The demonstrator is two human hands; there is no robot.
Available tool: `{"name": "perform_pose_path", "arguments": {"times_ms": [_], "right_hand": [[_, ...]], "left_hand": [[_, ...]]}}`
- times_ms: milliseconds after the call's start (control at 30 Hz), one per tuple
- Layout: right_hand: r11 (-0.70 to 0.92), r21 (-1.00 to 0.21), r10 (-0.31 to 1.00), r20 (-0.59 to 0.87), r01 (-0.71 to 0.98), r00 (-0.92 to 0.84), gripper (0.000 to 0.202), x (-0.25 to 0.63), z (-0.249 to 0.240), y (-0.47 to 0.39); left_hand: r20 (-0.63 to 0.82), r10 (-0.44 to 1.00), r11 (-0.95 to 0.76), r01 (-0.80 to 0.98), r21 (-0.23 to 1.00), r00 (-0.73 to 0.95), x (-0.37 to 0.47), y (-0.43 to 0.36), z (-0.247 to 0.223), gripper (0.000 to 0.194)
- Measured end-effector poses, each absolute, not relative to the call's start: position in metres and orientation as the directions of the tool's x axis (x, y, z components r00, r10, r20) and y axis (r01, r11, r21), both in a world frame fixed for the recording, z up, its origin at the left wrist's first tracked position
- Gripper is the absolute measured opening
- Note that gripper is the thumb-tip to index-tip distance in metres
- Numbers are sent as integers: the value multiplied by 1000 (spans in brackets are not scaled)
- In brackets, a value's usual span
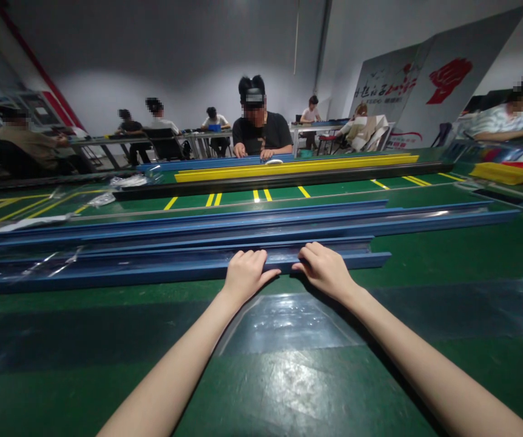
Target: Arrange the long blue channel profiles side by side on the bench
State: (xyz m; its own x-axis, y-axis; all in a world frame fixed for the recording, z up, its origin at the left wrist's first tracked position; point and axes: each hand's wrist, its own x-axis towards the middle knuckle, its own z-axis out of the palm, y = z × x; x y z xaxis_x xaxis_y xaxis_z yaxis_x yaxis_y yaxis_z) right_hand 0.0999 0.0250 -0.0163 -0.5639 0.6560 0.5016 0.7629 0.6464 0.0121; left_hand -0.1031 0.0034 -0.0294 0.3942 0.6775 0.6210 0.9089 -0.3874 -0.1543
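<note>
A long blue channel-shaped strip (pixel 152 274) lies across the green table, nearest to me among the blue strips. My left hand (pixel 246 271) grips its near edge, fingers curled over into the channel and thumb along the front side. To the right, my right hand (pixel 323 267) holds the same strip in a similar way, with a short gap between the two hands. Clear film lies wrinkled on the left part of the strip. Just behind it are more blue strips (pixel 434 222). A transparent sheet (pixel 289 321) lies flat on the table between my forearms.
Farther back on the green table (pixel 471 261) lie a yellow strip (pixel 298 168) and a black strip (pixel 243 184). Crumpled plastic (pixel 129 181) is at the back left, a yellow tray (pixel 502 173) at the right. A person (pixel 264 130) in black sits opposite; others sit behind.
</note>
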Motion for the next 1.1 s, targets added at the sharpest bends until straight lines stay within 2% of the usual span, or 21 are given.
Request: {"name": "perform_pose_path", "arguments": {"times_ms": [200,367,567,1100], "right_hand": [[624,147,602,535,767,-593,26,103,-17,24],[606,185,605,524,774,-599,26,115,-14,24],[557,184,682,457,810,-572,26,135,-9,25],[403,172,811,389,899,-438,20,178,-3,32]], "left_hand": [[620,647,-508,857,-83,444,-105,4,-30,35],[603,594,-550,816,-179,533,-102,4,-29,31],[596,647,-450,869,-205,476,-103,3,-28,39],[574,715,-328,916,-229,399,-100,2,-28,43]]}}
